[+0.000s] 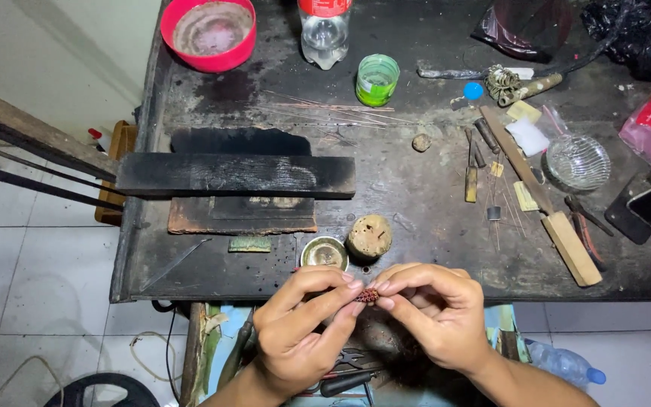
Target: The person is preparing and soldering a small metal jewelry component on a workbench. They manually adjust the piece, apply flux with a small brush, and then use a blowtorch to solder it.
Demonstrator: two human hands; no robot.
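Just beyond the grip we see a small round metal tin (324,253) on the dark table (416,203), its inside dull and, as far as we can tell, holding nothing distinct; touching its right side sits a pale, rough round lump (369,237); far beyond the grip and to the left stands a red bowl (208,32) with a grey, crusted inner face; straight beyond it a clear plastic bottle (325,30) with a red label, its contents not clear to us; a little nearer than the bottle a green cup (377,79), translucent, its fill unreadable; well to the right of the grip a ribbed glass dish (578,162), seemingly bare inside; between the grip and that dish lies a long wooden stick (544,200), set on a slant.

Our left hand (299,324) and right hand (431,313) meet at the near edge of the table, wrists coming up from below, palms turned toward each other; both grips are pinched together on a small reddish beaded piece (368,296), thumb and forefinger of each hand clamped on its ends, the other fingers curled beneath; the piece hangs in the air between the fingertips, just short of the table edge, nearer than the tin.
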